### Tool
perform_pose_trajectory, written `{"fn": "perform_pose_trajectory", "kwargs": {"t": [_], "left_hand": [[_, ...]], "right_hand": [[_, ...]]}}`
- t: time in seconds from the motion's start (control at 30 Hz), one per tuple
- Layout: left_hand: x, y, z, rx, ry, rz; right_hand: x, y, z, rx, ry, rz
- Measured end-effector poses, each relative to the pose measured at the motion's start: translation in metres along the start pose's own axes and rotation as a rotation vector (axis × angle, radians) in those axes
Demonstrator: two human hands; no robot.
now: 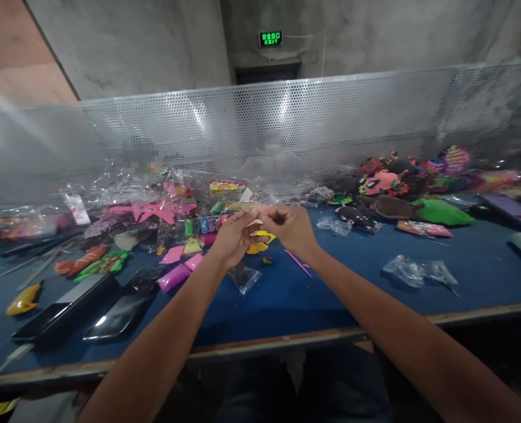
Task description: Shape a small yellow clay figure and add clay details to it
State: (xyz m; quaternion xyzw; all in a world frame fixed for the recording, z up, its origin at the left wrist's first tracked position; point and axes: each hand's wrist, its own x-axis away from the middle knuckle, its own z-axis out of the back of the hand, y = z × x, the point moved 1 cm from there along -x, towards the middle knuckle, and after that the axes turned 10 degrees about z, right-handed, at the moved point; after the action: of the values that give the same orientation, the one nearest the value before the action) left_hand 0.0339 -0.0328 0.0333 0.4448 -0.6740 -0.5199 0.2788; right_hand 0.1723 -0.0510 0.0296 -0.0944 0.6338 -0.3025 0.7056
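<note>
My left hand point(237, 236) and my right hand point(288, 229) meet above the blue table, fingertips pinched close together. Between them shows a small pale piece point(257, 223), mostly covered by the fingers; which hand grips it is hard to tell. Just below the fingers lies a yellow clay piece point(258, 247). Near it are a small dark lump point(267, 259) and a thin pink stick point(298, 263), which lies under my right wrist. A clear bag with dark contents point(244, 278) rests below my left hand.
Two phones point(119, 311) lie front left, beside purple clay packs point(173, 277) and a green clay figure point(104, 264). Crumpled clear plastic point(419, 271) is at right. Plush-like figures point(384, 183) and a green piece point(443, 212) stand farther back, before a perforated metal screen point(199, 126).
</note>
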Motion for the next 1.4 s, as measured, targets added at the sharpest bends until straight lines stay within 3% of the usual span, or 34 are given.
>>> {"fn": "perform_pose_trajectory", "kwargs": {"t": [0.13,0.3,0.43,0.53,0.67,0.77,0.87,0.93,1.13,1.27,1.4], "left_hand": [[0.001,0.002,0.001,-0.208,0.163,-0.234],[0.003,-0.002,0.000,-0.511,0.351,-0.501],[0.005,-0.003,0.003,-0.815,0.361,-0.702],[0.007,0.000,0.006,-1.032,0.330,-0.768],[0.008,0.003,0.009,-1.161,0.300,-0.715],[0.007,0.003,0.009,-1.109,0.302,-0.717],[0.005,0.000,0.004,-0.865,0.368,-0.715],[0.003,-0.002,0.001,-0.645,0.383,-0.608],[0.000,-0.002,-0.004,-0.171,0.189,-0.230],[0.001,0.001,-0.002,-0.107,0.054,-0.138],[0.002,0.007,0.001,-0.240,0.042,-0.186]], "right_hand": [[-0.001,-0.006,0.004,0.136,0.014,0.077],[-0.002,-0.007,0.006,0.126,0.007,0.009],[-0.002,0.003,0.002,-0.005,0.017,-0.121],[-0.002,0.010,-0.001,-0.156,0.045,-0.233],[-0.002,0.014,-0.004,-0.362,0.089,-0.367],[-0.002,0.014,-0.004,-0.444,0.081,-0.405],[-0.002,0.012,-0.002,-0.375,0.032,-0.293],[-0.001,0.008,0.000,-0.275,0.014,-0.206],[-0.001,-0.004,0.006,-0.087,-0.007,-0.074],[-0.002,-0.010,0.009,-0.002,-0.073,-0.018],[-0.002,-0.011,0.014,0.088,-0.147,0.048]]}}
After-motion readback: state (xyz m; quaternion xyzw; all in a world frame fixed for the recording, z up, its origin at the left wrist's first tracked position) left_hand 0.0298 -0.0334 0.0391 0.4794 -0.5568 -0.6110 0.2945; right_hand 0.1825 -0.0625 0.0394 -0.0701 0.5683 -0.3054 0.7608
